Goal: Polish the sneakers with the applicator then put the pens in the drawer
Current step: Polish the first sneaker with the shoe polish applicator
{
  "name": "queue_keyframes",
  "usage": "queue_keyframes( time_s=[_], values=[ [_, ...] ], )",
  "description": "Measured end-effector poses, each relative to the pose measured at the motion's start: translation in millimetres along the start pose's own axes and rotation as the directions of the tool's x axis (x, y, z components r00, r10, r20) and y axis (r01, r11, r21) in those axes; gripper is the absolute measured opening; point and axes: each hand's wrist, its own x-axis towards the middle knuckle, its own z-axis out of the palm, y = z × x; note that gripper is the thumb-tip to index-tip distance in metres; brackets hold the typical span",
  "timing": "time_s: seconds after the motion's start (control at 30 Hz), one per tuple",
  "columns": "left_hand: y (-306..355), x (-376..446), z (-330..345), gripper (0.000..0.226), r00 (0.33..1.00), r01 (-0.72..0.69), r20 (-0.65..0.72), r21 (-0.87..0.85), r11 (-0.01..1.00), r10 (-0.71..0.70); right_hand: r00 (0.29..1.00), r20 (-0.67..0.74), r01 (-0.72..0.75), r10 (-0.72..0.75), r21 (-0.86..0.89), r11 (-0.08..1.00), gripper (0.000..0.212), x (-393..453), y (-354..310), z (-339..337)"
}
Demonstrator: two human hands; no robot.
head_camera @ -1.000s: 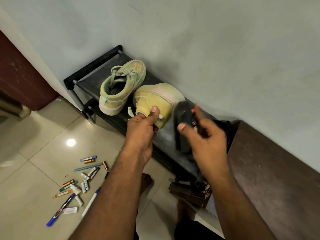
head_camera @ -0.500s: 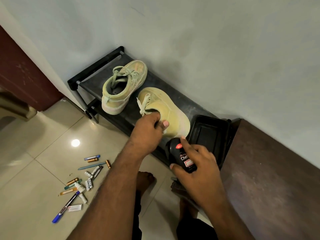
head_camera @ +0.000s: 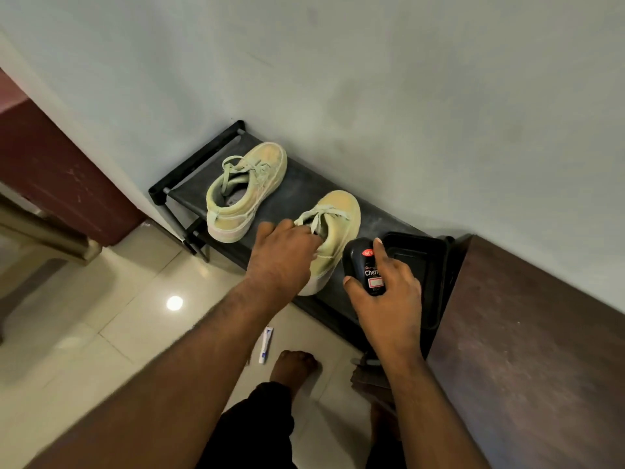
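Two pale yellow-green sneakers stand upright on a black shoe rack (head_camera: 297,194) against the wall. The left sneaker (head_camera: 248,194) stands free. My left hand (head_camera: 282,255) covers the heel of the right sneaker (head_camera: 340,218), with its fingers curled into the shoe's opening by the laces. My right hand (head_camera: 385,296) grips a black polish applicator (head_camera: 360,262) with a red and white label, just right of that sneaker's side. One white and blue pen (head_camera: 266,345) lies on the floor tiles below the rack. No drawer is visible.
A black plastic tray (head_camera: 422,262) sits on the rack's right end, behind my right hand. A dark brown cabinet top (head_camera: 527,350) adjoins it on the right. My bare foot (head_camera: 294,367) is on the tiles. A dark red door (head_camera: 50,164) stands at the left.
The right sneaker went from tilted in my left hand to upright on the rack. My right hand brought the applicator down beside it. The view shifted; most pens left the frame.
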Motion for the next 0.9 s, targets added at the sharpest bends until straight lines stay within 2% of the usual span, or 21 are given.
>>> queue_keyframes(
  time_s=[0.1, 0.2, 0.3, 0.47, 0.9],
  values=[
    [-10, 7, 0, 0.031, 0.996, -0.088, -0.012, 0.112, 0.990, 0.090, 0.999, -0.032, 0.015, -0.016, -0.048, 0.999, 0.076, 4, -1, 4],
    [-20, -5, 11, 0.035, 0.989, -0.128, -0.048, 0.148, 0.981, 0.137, 0.998, -0.054, 0.018, -0.022, -0.059, 0.998, 0.076, 4, -4, 10],
    [-28, -18, 33, 0.045, 0.970, -0.150, -0.174, 0.121, 0.981, 0.170, 0.997, -0.064, 0.029, -0.035, -0.086, 0.996, 0.076, 2, -4, 15],
    [-20, -14, 46, 0.041, 0.926, -0.166, -0.329, 0.093, 0.982, 0.188, 0.996, -0.081, 0.027, -0.035, -0.103, 0.994, 0.076, 1, -1, 16],
    [-16, 1, 57, 0.054, 0.926, -0.217, -0.275, 0.170, 0.961, 0.257, 0.995, -0.084, 0.034, -0.045, -0.131, 0.991, 0.076, 8, 0, 21]
  ],
)
